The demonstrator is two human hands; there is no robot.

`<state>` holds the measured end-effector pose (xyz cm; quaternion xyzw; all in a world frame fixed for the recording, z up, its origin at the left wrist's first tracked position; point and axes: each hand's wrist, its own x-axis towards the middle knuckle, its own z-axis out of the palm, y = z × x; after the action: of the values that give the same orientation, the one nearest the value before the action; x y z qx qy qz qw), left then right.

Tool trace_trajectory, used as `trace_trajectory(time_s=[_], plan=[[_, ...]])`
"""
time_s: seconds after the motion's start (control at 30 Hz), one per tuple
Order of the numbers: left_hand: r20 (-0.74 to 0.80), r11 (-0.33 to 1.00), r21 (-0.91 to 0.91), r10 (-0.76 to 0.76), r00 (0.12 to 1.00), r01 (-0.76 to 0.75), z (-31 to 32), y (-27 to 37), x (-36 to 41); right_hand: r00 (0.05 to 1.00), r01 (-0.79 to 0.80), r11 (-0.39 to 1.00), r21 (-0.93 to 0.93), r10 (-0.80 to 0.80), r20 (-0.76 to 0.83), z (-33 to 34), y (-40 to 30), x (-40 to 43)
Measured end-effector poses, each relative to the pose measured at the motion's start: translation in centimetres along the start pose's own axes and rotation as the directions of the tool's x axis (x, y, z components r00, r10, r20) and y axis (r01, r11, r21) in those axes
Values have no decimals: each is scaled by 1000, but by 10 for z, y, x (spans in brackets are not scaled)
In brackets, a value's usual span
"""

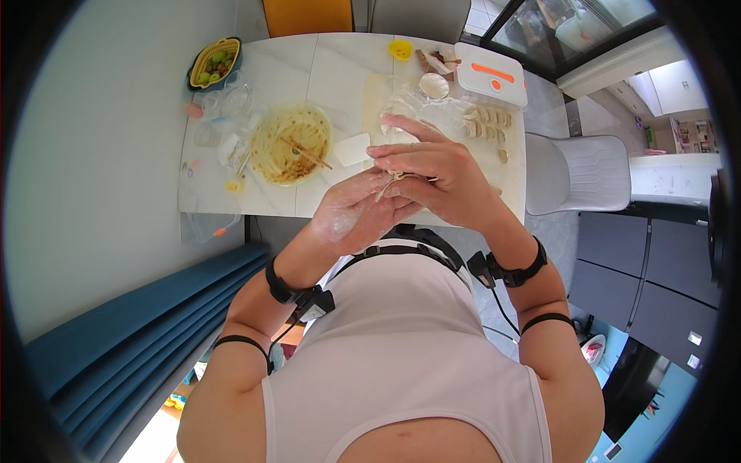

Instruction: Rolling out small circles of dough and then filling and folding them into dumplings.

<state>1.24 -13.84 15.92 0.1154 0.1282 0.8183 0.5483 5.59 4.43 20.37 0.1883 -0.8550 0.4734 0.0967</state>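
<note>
A piece of pale dough, apparently a dumpling wrapper, is held between my two hands in front of my waist. My left hand, dusted with flour, is turned palm up under it. From above, my right hand curves over with its thumb and fingers at the dough's edge. Fingers cover most of the dough, so its filling is hidden. Beyond my right hand, several shaped dumplings lie in rows on a floured cream mat. A white flat scraper-like piece lies left of my fingertips.
On the marble-patterned table, a large bowl smeared with filling holds chopsticks. A small white bowl stands near a white-lidded box. A fruit basket and clear containers occupy the left side. A grey chair stands right.
</note>
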Motion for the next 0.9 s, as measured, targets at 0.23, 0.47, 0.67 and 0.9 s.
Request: trace_trajectory(time_s=[0.23, 0.47, 0.67, 0.9], plan=[[-71, 989, -143, -45, 996, 34, 11, 7, -4, 989, 146, 956, -254, -150, 3, 4, -6, -3], [77, 894, -445, -22, 997, 54, -22, -2, -10, 971, 227, 824, -519, -235, 52, 17, -8, -3], [-150, 974, -222, -82, 985, 47, 0, 10, -14, 991, -58, 980, -189, 33, -132, 27, -3, -5], [-242, 976, -219, -67, 968, 13, -20, 6, -17, 989, -73, 980, -185, 47, -142, 44, 1, -13]])
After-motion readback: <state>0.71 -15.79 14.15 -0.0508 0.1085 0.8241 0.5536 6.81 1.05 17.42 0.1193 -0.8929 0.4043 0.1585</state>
